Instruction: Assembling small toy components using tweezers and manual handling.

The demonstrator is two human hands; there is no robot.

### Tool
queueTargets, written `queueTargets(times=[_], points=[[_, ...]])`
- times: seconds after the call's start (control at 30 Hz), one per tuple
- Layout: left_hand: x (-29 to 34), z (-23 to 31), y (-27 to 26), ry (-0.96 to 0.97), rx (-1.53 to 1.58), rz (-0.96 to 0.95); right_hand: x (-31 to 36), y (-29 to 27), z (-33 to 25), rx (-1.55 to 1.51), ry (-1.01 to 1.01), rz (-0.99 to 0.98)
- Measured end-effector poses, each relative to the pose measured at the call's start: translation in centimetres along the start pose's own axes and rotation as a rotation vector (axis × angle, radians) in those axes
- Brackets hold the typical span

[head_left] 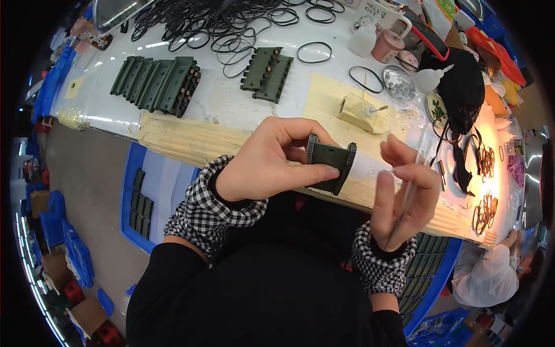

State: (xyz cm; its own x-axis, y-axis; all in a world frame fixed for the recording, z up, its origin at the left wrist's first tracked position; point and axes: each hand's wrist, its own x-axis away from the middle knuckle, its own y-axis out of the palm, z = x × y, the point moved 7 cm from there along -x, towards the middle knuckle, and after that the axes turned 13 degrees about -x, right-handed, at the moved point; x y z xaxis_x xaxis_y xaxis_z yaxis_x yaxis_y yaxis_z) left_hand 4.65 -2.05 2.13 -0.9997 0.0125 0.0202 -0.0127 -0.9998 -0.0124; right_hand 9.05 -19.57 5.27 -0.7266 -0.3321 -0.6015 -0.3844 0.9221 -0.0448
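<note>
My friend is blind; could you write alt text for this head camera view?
A person's left hand grips a dark green toy tank track part while the right hand holds a thin stick over a white workbench strewn with black rubber bands.

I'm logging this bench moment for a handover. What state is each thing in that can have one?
Left hand: gripping the dark green ribbed plastic part.
Dark green ribbed plastic part: lifted off the table, held.
Right hand: pinching a thin stick.
Thin stick: held upright, tilted.
Row of dark green plastic parts: stacked on the white table.
Black rubber bands: loose, tangled pile.
White squeeze bottle: lying on its side.
</note>
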Motion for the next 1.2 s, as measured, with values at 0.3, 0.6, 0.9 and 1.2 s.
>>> queueTargets(times=[0.3,0.6,0.9,1.2], points=[[5.5,1.9,-7.7,0.508,-1.183,0.461,1.2,-1.3,1.4,0.029,0.18,0.0],[9.4,-0.5,-9.4,0.136,-1.187,0.22,1.2,-0.3,2.6,0.088,0.217,-0.066],[7.8,-0.3,-8.8,-0.049,-1.232,0.673,1.5,0.3,2.0,0.117,0.209,-0.112],[10.7,3.4,-24.9,0.083,-1.013,1.017,2.0,-0.9,2.1,0.138,0.238,-0.056]])
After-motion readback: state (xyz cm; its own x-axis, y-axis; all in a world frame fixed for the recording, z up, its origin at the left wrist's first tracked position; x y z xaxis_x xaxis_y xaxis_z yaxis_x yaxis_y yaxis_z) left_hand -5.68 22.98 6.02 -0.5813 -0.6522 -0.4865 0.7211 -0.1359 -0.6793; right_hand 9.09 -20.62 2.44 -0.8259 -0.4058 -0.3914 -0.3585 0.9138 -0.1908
